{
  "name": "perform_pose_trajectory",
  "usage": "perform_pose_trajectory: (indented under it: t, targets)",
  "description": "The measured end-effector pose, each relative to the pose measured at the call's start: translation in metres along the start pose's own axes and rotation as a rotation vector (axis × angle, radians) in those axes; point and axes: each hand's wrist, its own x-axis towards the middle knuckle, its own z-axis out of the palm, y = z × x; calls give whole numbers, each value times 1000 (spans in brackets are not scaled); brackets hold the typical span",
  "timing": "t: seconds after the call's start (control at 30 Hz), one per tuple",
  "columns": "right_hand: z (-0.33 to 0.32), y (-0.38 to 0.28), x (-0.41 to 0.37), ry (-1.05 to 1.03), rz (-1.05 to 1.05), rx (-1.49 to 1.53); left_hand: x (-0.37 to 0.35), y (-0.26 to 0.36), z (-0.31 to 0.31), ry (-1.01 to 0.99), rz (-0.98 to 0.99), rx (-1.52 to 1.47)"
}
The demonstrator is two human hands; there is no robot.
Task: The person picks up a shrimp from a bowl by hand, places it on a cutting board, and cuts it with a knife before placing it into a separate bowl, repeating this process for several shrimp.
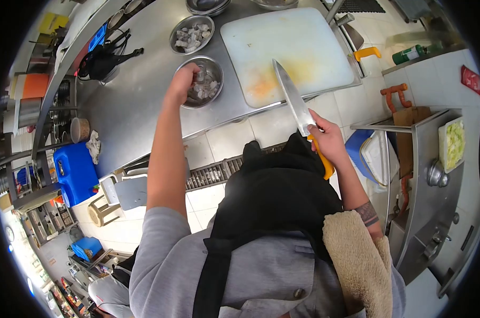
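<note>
My right hand (327, 137) is wrapped round the orange handle of a large kitchen knife (290, 93), whose long blade points up over the near edge of the white cutting board (282, 42). Orange and yellow stains mark the board's surface. My left hand (186, 82) reaches over the rim of a steel bowl (219, 74) with its fingers bent down inside. Greyish-white raw pieces (204, 91), perhaps seafood, lie in that bowl; what the fingers hold is hard to make out. Just beyond stands a second steel bowl (172, 40) with similar pale pieces (191, 38).
The bowls and board rest on a steel table (128, 111). More steel bowls (207, 6) sit at its far side, and a black strapped item (99, 66) lies left. A blue jerrycan (75, 172) stands below left. On the right, a steel counter carries a tray of chopped greens (453, 144).
</note>
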Motion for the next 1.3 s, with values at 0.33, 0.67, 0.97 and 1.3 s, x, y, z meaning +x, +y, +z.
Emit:
perform_pose_trajectory:
  t: [0.33, 0.67, 0.97, 1.3]
  targets:
    - [-12, 33, 8, 4, -10, 110, -18, 96, 85, -572, 94, 954]
    - [-18, 42, 34, -25, -26, 120, -22, 36, 171, -262, 488, 792]
    - [-15, 25, 75, -125, -91, 43, -46, 5, 155, -274, 791, 800]
    - [-28, 56, 13, -131, -2, -61, -59, 10, 159, -316, 718, 1118]
